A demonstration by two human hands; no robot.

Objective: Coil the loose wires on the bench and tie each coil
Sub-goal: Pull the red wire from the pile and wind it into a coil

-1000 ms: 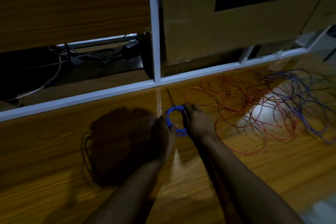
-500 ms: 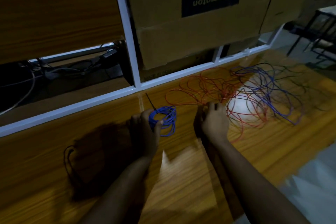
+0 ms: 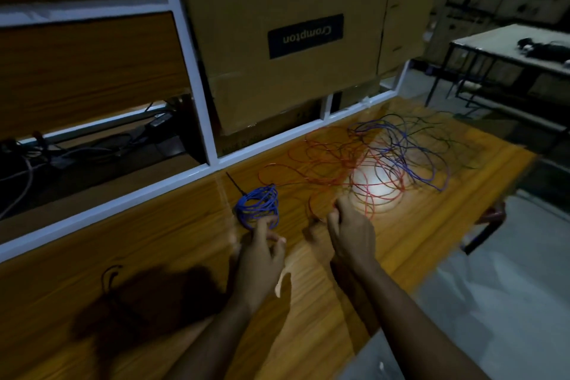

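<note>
Wires lie in two lots on the counter (image 3: 431,225): a tied blue coil (image 3: 258,204) near the back rail, and a loose red tangle (image 3: 333,163) knotted into the blue strands (image 3: 410,151) beside it. The left hand (image 3: 262,253), fingers relaxed, touches the coil's near edge. The right hand (image 3: 351,231) seems to pinch a red strand, though blur hides it. Pulling hard could tighten the snarl.

2 bare forearms, no sleeves, hands (image 3: 262,259) ungloved
</note>
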